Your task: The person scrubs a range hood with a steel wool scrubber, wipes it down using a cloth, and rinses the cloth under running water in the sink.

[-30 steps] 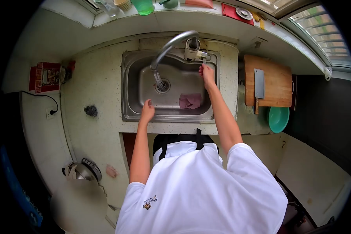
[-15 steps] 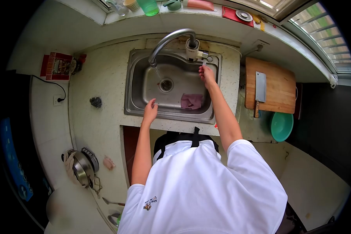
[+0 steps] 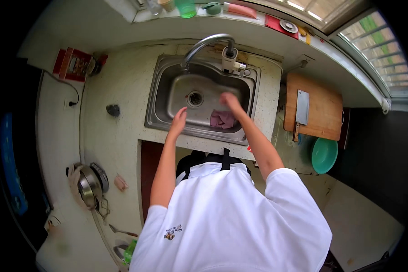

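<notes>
A mauve cloth [image 3: 222, 119] lies crumpled on the bottom of the steel sink [image 3: 152, 113], near its front right. My left hand [image 3: 179, 120] hovers over the sink's front edge, fingers stretched out and holding nothing. Above the cloth, my right hand [image 3: 231, 102] is smeared by motion, so its fingers cannot be made out. The curved tap [image 3: 208, 40] arches over the back of the sink, with a pale unit [image 3: 229, 60] at its base and a lever on the right. No stream shows under the spout. The drain [image 3: 195, 98] is in view between the hands.
On the right, a cleaver [image 3: 302, 108] lies on a wooden cutting board [image 3: 324, 102], with a green bowl [image 3: 324, 155] below it. A dark scouring pad [image 3: 113, 110] sits on the left counter. A metal pot [image 3: 89, 187] stands at the lower left.
My right hand has left the tap lever and moved down and left over the sink. The thin stream from the spout is gone. My left hand has shifted slightly.
</notes>
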The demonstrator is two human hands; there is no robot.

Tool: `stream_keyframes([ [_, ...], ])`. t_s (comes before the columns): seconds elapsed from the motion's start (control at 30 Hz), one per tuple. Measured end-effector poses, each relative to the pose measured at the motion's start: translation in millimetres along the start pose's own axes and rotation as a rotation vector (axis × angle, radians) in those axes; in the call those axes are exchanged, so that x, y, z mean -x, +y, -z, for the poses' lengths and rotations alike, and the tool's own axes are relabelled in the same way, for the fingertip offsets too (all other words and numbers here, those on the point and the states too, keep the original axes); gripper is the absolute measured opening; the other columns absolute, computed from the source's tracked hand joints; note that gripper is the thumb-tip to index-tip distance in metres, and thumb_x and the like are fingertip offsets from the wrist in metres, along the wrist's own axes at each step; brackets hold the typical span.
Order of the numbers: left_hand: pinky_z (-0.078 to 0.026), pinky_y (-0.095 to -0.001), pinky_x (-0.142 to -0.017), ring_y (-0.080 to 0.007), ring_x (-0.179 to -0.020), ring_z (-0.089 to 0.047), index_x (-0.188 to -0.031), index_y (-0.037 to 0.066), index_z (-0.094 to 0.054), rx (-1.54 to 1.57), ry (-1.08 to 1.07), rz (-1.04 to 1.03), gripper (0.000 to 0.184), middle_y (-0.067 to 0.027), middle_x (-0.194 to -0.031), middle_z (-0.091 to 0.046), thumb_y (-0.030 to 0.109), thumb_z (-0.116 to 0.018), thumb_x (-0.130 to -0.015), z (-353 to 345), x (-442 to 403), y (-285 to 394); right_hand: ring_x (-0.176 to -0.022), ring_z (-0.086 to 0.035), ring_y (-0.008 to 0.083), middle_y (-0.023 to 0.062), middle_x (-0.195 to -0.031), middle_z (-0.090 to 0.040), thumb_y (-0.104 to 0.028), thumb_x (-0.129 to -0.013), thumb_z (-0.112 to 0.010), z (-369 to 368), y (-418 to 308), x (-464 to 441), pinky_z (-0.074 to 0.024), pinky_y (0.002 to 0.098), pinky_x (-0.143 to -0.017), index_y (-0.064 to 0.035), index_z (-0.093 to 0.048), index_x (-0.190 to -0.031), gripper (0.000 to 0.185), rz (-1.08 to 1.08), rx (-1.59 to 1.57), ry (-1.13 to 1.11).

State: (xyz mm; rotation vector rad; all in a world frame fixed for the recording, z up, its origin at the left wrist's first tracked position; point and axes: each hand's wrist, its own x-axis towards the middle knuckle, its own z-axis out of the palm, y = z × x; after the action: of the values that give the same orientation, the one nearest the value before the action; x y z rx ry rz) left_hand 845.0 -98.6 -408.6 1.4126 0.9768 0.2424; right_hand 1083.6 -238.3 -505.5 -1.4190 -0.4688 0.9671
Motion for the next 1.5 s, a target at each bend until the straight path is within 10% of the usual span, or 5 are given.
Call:
stream_keyframes([
  [0.1,-0.033,-0.0406,-0.102,-0.0323,-0.123,-0.043,-0.129,0.005,-0.048,-0.801,-0.022,0.187,0.055,-0.0166,-0.130,-0.049,0.027,-0.061,-0.079,-1.9,6.0,-21.7,-0.091,-0.060,0.0331,0.0218,-0.098,-0.062,-0.031,-0.075,-0.059,-8.3,9.0,45.8,-0.0463,0.0400,-0.081,-0.0027,-0.060,-0.104,0.041,-0.123,1.252,-0.857],
  [0.4,-0.040,-0.0509,-0.089,-0.0275,-0.094,-0.060,-0.097,0.013,-0.062,-0.549,0.248,-0.031,0.034,-0.0088,-0.088,-0.065,0.016,-0.066,-0.063,16.1,41.5,-25.1,-0.054,-0.045,0.0116,0.0051,-0.054,-0.050,-0.014,-0.066,-0.070,-59.4,-20.9,77.6,-0.0415,0.0287,-0.054,-0.0023,-0.049,-0.064,0.024,0.120,0.904,-0.225],
  [0.63,-0.001,-0.0664,-0.103,-0.0316,-0.129,-0.036,-0.135,0.016,-0.040,-0.277,0.258,0.139,0.060,-0.0137,-0.136,-0.045,0.038,-0.056,-0.082,97.6,79.8,-79.4,-0.096,-0.055,0.0203,0.0204,-0.122,-0.051,-0.009,-0.074,-0.067,-13.1,35.2,64.9,-0.0467,0.0299,-0.081,0.0027,-0.035,-0.132,0.068,0.018,0.675,-0.262],
  [0.87,-0.047,-0.0438,-0.085,-0.0323,-0.100,-0.058,-0.110,0.008,-0.060,-0.297,1.361,0.481,0.041,-0.0159,-0.104,-0.063,0.026,-0.067,-0.074,308.8,261.1,-235.1,-0.086,-0.055,0.0160,0.0068,-0.101,-0.054,-0.011,-0.080,-0.066,-22.2,47.1,98.6,-0.0493,0.0279,-0.068,-0.0014,-0.047,-0.120,0.045,-0.131,0.364,0.062],
  [1.5,-0.050,-0.0435,-0.071,-0.0298,-0.084,-0.064,-0.102,0.016,-0.061,-0.734,0.844,0.484,0.050,-0.0095,-0.092,-0.066,0.052,-0.066,-0.068,384.6,303.4,-275.8,-0.089,-0.060,0.0184,0.0115,-0.097,-0.062,-0.015,-0.091,-0.053,-459.0,12.7,211.1,-0.0491,0.0303,-0.080,-0.0020,-0.043,-0.124,0.038,-0.055,0.588,-1.025],
])
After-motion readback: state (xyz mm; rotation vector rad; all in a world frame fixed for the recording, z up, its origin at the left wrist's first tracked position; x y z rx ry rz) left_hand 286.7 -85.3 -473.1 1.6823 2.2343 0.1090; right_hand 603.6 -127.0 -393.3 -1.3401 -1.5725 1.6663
